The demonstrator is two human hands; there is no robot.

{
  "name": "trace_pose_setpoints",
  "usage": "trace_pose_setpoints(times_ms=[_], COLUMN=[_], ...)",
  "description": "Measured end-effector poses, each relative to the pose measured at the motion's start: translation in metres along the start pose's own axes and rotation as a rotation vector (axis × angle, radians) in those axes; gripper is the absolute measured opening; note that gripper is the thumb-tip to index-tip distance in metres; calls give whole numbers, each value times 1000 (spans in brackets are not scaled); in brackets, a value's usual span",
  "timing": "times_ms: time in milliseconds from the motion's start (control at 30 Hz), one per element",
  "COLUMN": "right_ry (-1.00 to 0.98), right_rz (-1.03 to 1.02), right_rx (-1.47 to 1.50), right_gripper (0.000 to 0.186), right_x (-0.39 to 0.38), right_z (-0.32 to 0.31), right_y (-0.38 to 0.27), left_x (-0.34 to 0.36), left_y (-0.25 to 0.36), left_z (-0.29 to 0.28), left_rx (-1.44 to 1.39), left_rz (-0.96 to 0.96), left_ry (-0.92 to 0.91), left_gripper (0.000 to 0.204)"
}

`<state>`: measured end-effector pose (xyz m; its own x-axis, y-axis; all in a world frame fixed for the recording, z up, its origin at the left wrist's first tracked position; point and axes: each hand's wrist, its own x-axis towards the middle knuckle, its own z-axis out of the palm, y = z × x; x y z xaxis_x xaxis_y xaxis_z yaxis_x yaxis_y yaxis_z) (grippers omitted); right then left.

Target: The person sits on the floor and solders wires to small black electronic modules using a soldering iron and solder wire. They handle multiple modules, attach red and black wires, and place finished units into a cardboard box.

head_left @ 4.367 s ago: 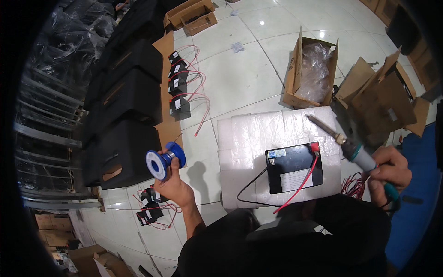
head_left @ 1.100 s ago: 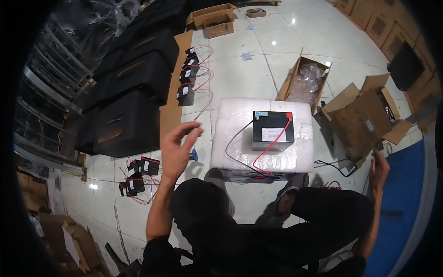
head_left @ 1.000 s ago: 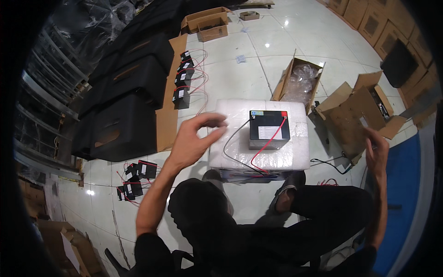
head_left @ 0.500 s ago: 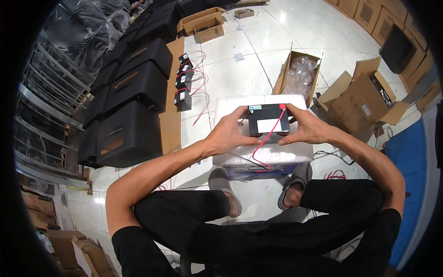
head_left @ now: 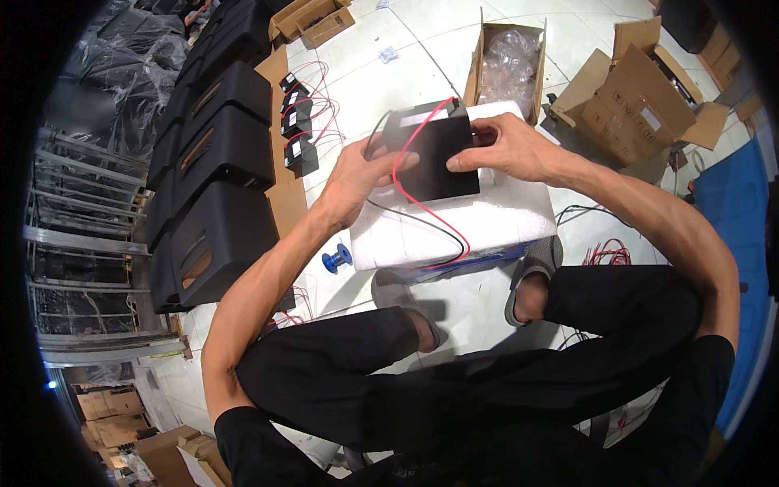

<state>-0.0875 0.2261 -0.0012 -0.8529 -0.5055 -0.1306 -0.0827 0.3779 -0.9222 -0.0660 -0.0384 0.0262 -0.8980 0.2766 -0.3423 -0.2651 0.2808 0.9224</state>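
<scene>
Between both hands a black box-shaped battery (head_left: pixel 442 158) is held over a white foam block (head_left: pixel 511 207), its broad dark side facing me. My left hand (head_left: pixel 361 174) grips its left side, thumb on the face. My right hand (head_left: pixel 511 146) pinches the right edge with thumb and fingers. A red wire (head_left: pixel 422 207) runs from the battery's top across its face and down over the foam. A black wire (head_left: pixel 418 217) loops out at the left and trails down beside the red one. Whether the battery's far edge touches the foam I cannot tell.
Several similar batteries (head_left: pixel 297 122) with red wires stand in a row on the floor at left, beside large black cases (head_left: pixel 219 235). A blue spool (head_left: pixel 336 258) lies left of the foam. Open cardboard boxes (head_left: pixel 625 114) stand at far right, with red wires (head_left: pixel 607 253) nearer.
The battery has been tilted, so its broad side now shows instead of its terminal end with the white label. My view has shifted, and the blue spool now shows.
</scene>
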Motion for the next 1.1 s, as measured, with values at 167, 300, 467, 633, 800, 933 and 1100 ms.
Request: trace_pose_setpoints(times_ms=[167,300,467,633,800,933,1100], right_ry=[-3,-14,-8,-2,-55,-31,58], right_rz=[53,75,110,104,0,-128,-207], right_rx=[8,15,-23,-26,29,-143,-295], right_gripper=[96,96,79,70,72,81,88], right_x=[2,2,-2,-1,-7,-19,-32], right_z=[-1,-1,-3,0,0,1,11], right_y=[2,-1,-6,-7,-5,-4,5], left_x=[3,6,9,4,2,-8,-21], left_y=[3,-2,-3,-3,-5,-13,-25], left_z=[1,-1,-3,-1,-2,2,9], left_rx=[7,37,74,1,70,74,78], left_rz=[16,24,43,99,139,215,228], left_ry=[1,-8,-23,-32,-59,-86,-85], left_gripper=[59,62,66,63,63,76,86])
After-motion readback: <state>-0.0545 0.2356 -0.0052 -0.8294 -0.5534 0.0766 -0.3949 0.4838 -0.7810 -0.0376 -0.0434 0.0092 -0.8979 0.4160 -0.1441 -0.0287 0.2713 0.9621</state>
